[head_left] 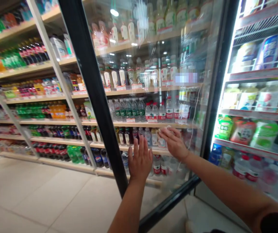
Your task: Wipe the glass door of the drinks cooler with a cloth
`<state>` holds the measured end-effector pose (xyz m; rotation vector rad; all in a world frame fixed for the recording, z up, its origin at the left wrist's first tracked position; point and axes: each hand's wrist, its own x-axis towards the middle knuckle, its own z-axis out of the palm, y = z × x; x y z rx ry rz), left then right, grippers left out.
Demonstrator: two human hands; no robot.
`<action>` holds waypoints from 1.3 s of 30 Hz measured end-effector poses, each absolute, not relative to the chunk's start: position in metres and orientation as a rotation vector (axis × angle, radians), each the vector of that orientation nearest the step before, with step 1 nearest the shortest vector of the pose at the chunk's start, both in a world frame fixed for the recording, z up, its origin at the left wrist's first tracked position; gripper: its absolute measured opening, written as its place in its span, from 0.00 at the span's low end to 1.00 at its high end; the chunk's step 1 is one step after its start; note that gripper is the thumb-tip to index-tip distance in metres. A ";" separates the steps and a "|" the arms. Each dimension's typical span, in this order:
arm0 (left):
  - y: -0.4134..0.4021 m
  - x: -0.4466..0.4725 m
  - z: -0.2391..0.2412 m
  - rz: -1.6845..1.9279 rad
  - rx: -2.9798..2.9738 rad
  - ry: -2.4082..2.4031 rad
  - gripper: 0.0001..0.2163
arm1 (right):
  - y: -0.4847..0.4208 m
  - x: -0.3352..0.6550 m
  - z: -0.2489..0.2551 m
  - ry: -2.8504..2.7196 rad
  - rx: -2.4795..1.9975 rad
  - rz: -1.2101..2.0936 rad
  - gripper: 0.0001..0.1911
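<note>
A glass door [134, 42] with a black frame stands swung open in front of me. My left hand [140, 158] lies flat on the lower part of the glass, near the frame's left side, fingers stretched out. Higher up and to the right, my right hand [176, 142] is bent at the fingers and presses a pale, crumpled cloth [164, 129] to the pane. Most of the cloth is hidden under the fingers. Bottles on the shelves behind show through the glass.
On the right is the lit drinks cooler [257, 111] with bottles and packs on its racks. Wooden shelves [49, 123] with several rows of drinks run along the left. Pale floor tiles [32, 194] lie below, and a thin cable [194, 118] hangs near the door's hinge side.
</note>
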<state>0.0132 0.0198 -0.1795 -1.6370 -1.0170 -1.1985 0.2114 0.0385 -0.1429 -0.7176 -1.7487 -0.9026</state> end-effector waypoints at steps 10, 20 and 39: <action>0.016 0.014 -0.180 -1.156 -1.617 -1.033 0.32 | 0.037 0.199 -0.125 -1.711 -0.735 -0.888 0.25; 0.017 0.014 -0.187 -1.168 -1.703 -1.070 0.34 | 0.031 0.180 -0.106 -1.638 -0.759 -0.847 0.27; 0.018 0.014 -0.190 -1.113 -1.627 -1.071 0.28 | 0.025 0.178 -0.105 -1.720 -0.641 -0.855 0.25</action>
